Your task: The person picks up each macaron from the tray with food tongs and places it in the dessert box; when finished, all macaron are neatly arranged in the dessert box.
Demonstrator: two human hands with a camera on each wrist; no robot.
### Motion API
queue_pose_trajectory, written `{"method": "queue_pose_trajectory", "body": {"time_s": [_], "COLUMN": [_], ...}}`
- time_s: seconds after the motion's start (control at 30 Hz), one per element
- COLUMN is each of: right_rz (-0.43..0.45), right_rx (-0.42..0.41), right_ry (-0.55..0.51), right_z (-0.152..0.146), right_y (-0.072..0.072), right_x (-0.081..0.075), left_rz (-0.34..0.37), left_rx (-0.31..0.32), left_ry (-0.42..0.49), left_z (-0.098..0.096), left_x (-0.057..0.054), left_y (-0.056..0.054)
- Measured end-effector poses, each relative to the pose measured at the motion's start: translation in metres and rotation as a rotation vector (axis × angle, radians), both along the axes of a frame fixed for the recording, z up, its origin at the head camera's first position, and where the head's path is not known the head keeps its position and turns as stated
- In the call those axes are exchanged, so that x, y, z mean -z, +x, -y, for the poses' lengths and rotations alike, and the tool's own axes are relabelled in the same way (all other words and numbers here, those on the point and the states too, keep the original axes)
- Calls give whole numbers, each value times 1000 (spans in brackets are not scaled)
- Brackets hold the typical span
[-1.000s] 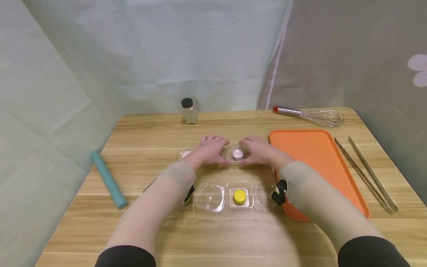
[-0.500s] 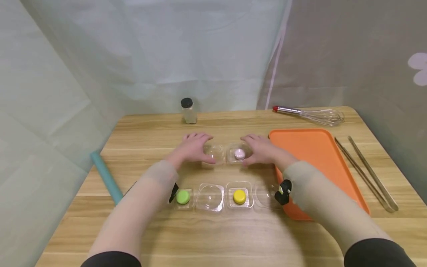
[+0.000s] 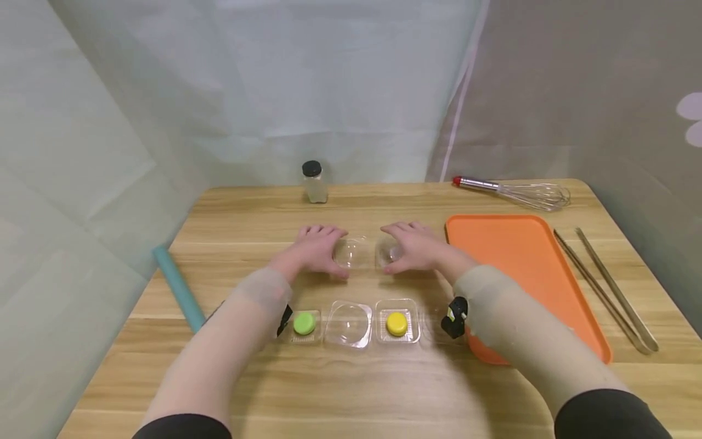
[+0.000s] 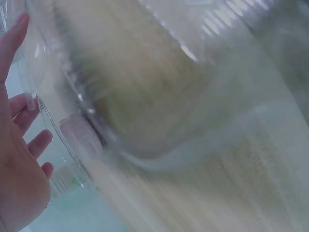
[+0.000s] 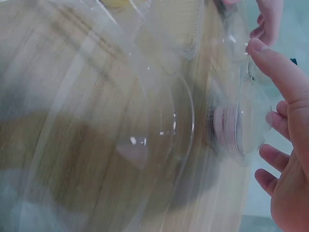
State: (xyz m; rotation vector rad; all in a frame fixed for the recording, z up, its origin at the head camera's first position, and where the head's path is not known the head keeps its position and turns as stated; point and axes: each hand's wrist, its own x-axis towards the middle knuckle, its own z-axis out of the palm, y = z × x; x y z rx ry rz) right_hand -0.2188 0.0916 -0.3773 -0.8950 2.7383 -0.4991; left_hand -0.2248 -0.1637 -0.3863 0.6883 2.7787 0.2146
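My left hand [image 3: 315, 250] reaches over the left end of the back row of boxes, fingers loosely spread. Right beside it lies an open clear domed lid [image 3: 352, 251]. A pale pink macaron [image 4: 79, 135] shows through clear plastic in the left wrist view. My right hand [image 3: 414, 247] spans another clear plastic box [image 3: 386, 253], its thumb on the near side and fingers on the far side. In the right wrist view a pale pink macaron [image 5: 220, 125] sits inside clear plastic beside those fingers. The hand partly hides that box from above.
In front sit open boxes holding a green macaron [image 3: 304, 323] and a yellow macaron [image 3: 397, 324], with a clear lid [image 3: 348, 325] between. An orange tray [image 3: 501, 244], metal tongs [image 3: 609, 286], a whisk [image 3: 515, 190], a jar [image 3: 315, 183] and a teal cylinder [image 3: 178, 289] lie around.
My left hand has drawn left, uncovering the clear lid and the green macaron. My right hand shifted slightly right, then back left over its box, where the macaron shows less distinctly.
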Motion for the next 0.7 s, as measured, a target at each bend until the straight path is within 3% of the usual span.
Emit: {"method": "queue_pose_trajectory", "body": {"time_s": [0.17,0.4,0.7], "right_rz": [22,51,137], "right_rx": [8,1,-24], "right_ry": [-16,-86,-362], "right_z": [0,2,11], "right_y": [1,-1,-1], "right_x": [-1,-4,-8], "left_rz": [-8,-37,-33], "left_rx": [-3,-18,-13], "left_ry": [7,94,230], "left_z": [1,5,4], "left_x": [-3,-14,-26], "left_y": [0,-1,7]}}
